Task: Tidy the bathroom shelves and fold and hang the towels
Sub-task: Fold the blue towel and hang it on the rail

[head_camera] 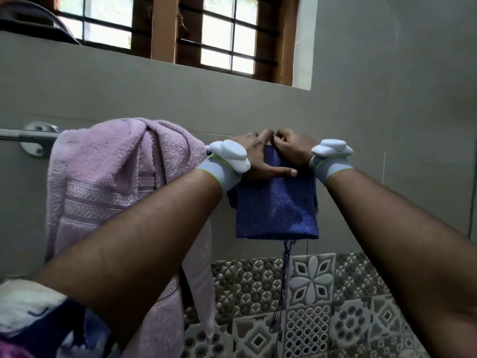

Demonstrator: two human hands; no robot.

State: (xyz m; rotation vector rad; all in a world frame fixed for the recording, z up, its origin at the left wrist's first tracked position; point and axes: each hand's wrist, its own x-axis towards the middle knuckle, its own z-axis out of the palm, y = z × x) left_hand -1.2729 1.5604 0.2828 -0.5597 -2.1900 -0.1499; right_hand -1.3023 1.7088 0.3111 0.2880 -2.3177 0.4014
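A small blue woven towel (276,208) hangs folded over the wall rail, loose threads dangling below it. My left hand (258,156) grips its top, thumb stretched across the front and fingers over the fold. My right hand (291,151) pinches the top edge beside it, fingers curled. A lilac towel (116,182) is draped bunched over the same chrome rail (25,136) to the left. The rail under both towels is hidden.
A grey tiled wall runs behind, with patterned tiles (312,285) lower down. A wooden barred window (206,34) sits above. Folded white and dark cloth (28,306) lies at the bottom left. A rail bracket (38,138) is fixed at the left.
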